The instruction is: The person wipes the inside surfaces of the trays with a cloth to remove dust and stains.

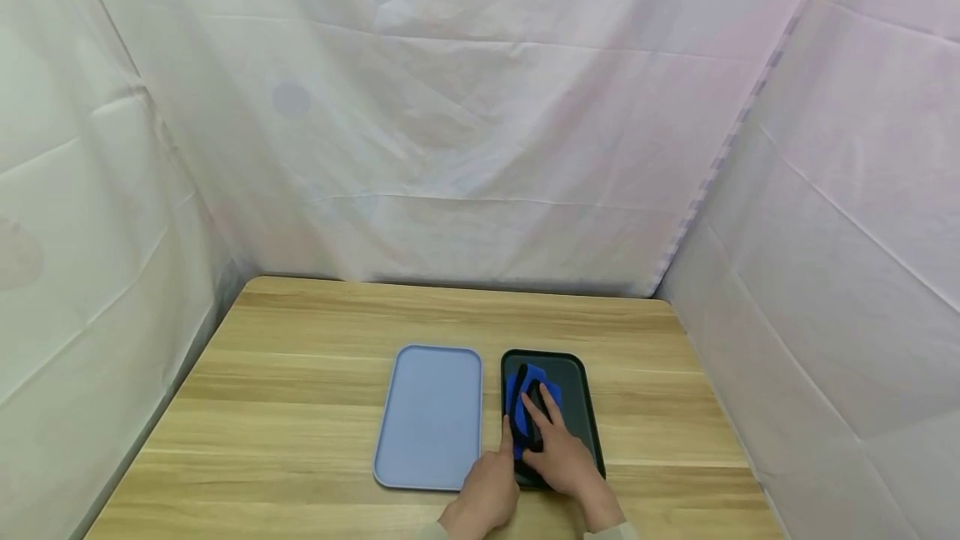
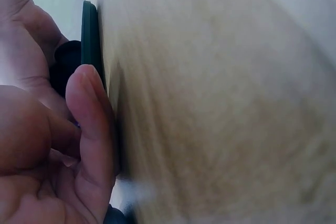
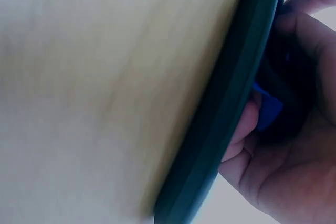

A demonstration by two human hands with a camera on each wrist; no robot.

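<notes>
A blue fabric piece with black bands lies in the dark green tray, its exact kind unclear. My right hand rests over it with two fingers spread forward and the thumb at its near end. In the right wrist view, more fingers of that hand curl beside the blue fabric, with black material between them and the thumb. My left hand reaches in from the near left, index finger straight along the piece's left edge. Its palm side and several fingers show in the left wrist view.
Left of the dark tray, a light blue tray lies flat with nothing in it. Both stand on a wood-grain table. White sheets hang behind the table and along both sides.
</notes>
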